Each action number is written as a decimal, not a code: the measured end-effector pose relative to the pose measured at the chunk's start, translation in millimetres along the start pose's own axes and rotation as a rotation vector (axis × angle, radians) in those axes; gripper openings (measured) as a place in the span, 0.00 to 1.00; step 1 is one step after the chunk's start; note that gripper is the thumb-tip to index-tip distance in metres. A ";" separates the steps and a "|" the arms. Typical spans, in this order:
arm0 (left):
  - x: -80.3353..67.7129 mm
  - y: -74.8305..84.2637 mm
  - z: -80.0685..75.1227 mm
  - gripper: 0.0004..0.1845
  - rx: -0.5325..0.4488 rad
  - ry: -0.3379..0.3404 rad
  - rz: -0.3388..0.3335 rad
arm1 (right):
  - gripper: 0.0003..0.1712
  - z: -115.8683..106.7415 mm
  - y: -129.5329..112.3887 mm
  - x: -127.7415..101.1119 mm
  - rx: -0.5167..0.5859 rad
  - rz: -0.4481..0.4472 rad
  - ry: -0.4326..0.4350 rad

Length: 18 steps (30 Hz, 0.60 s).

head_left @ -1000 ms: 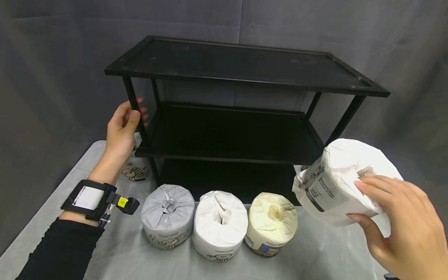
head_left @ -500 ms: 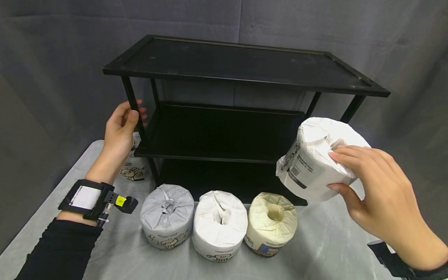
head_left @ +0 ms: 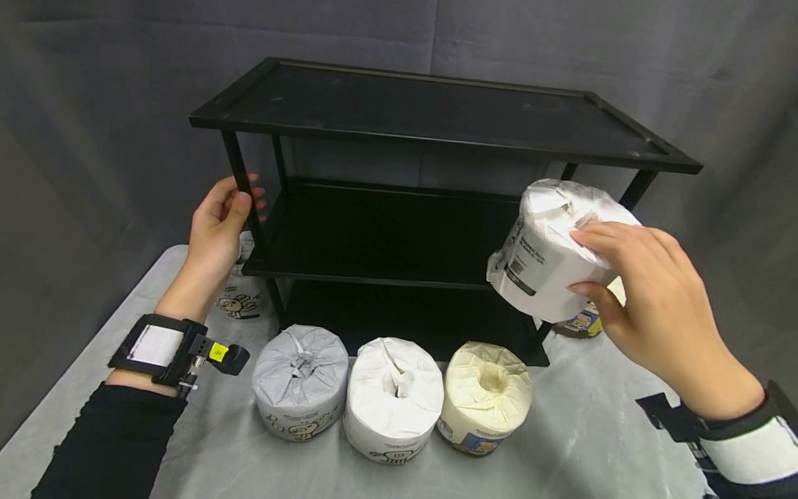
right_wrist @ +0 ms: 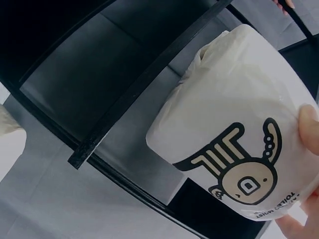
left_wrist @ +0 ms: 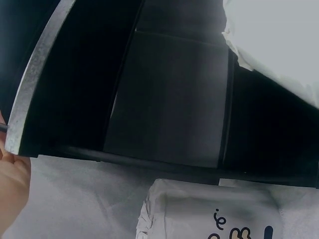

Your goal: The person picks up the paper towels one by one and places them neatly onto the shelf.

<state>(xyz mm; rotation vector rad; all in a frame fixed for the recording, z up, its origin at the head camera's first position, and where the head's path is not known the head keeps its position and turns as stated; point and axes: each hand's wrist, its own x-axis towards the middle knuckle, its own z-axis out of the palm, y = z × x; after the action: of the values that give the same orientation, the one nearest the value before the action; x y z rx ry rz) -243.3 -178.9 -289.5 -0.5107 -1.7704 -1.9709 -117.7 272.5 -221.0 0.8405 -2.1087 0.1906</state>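
Observation:
A white paper-wrapped toilet roll (head_left: 551,253) is gripped by my right hand (head_left: 654,298), fingers over its top and thumb against its side. It hangs tilted in front of the right end of a black shelf rack (head_left: 436,111), level with the middle tier. In the right wrist view the held roll (right_wrist: 239,134) shows a printed cartoon figure. My left hand (head_left: 218,215) holds the rack's front left post (head_left: 235,159), thumb in front and fingertips behind. In the left wrist view only part of the left hand (left_wrist: 12,184) shows.
Grey (head_left: 300,384), white (head_left: 394,402) and pale yellow (head_left: 485,398) wrapped rolls stand in a row before the rack. More rolls stand beside it: a printed one (head_left: 240,294) at left and one with a yellow-and-purple label (head_left: 582,322) at right, partly hidden.
My right hand has carried the white toilet roll left and upward from the right side toward the middle tier, tilting it less. The left hand keeps its hold on the post.

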 end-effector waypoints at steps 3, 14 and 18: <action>-0.4 0.3 -0.1 0.14 0.002 -0.002 -0.013 | 0.35 2.2 5.5 2.4 0.007 -0.004 -0.029; -0.2 -3.6 4.4 0.14 -0.018 0.008 0.005 | 0.42 8.4 20.5 7.2 0.004 0.048 -0.196; -1.2 -4.1 4.7 0.14 -0.020 0.017 0.009 | 0.44 9.6 20.9 10.1 0.014 0.088 -0.232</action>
<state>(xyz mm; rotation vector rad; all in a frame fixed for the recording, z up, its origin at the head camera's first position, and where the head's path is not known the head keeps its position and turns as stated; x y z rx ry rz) -244.7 -173.8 -293.0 -0.5058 -1.7363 -1.9834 -141.4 279.4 -216.3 0.8114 -2.3661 0.1610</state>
